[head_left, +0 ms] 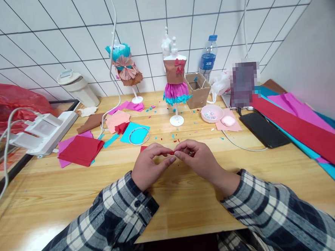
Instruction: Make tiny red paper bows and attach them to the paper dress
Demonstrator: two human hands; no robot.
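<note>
Red paper stack [81, 150]: lying near nine o'clock from the small red piece [172, 153], in squares.
Ruffled mannequin [128, 70]: standing toward eleven o'clock, fully clad by its look.
Left hand [147, 164]: pinching the small red piece from nine o'clock, thumb against fingertips.
Small red piece: caught between both hands, apparently unfinished; too small to tell its shape.
Bow-trimmed mannequin [175, 78]: standing at twelve o'clock, already wearing top, skirt and two red bows.
Right hand [200, 158]: pinching from three o'clock, fingers curled.
Bead dish [212, 114]: sitting toward two o'clock, untouched.
</note>
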